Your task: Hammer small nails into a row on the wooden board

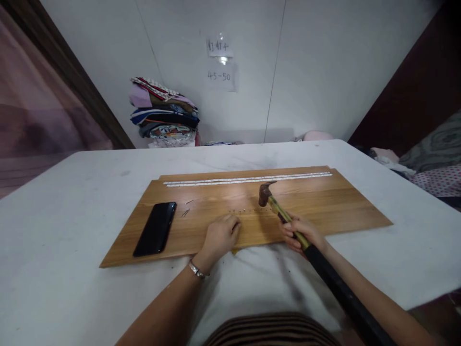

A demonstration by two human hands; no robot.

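Note:
My right hand (300,233) is wrapped round the yellow handle of a claw hammer (265,193), whose rusty head is over the wooden board (353,202). The lower handle is black and runs back along my forearm. My left hand (222,234) rests on the board near its front edge, fingers curled in. Whether anything is pinched in those fingers is hidden. Just beyond them, a row of small nail heads (244,210) runs across the board toward the hammer. A few loose nails (186,212) lie to the left of that row.
A black phone (155,228) lies on the board's left side. Two white measuring strips (248,179) run along its far part. The board lies on a white table (54,226). Behind the table, folded clothes (165,113) are stacked against a wall with paper notes (219,77).

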